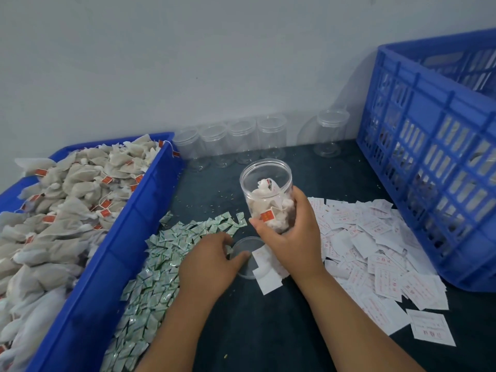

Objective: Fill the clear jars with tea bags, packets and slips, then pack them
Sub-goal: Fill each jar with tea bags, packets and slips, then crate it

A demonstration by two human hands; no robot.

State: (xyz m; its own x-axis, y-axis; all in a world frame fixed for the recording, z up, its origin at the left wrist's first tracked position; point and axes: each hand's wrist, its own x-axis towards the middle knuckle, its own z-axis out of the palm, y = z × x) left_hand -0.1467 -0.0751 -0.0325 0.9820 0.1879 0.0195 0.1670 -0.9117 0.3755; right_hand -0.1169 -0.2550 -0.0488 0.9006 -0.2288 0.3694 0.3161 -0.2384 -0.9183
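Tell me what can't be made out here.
Head view only.
Print on the slips: too small and blurred.
Inside of the blue crate: screened by its slatted wall.
Bottom of the jar: covered by the right hand.
Whether the left hand holds anything: its fingers curl out of sight.

No text can be read for sure. White slips, right of frame: red print, too blurred. Red tags on tea bags, left: marks too small. Green packets, centre: print unclear.
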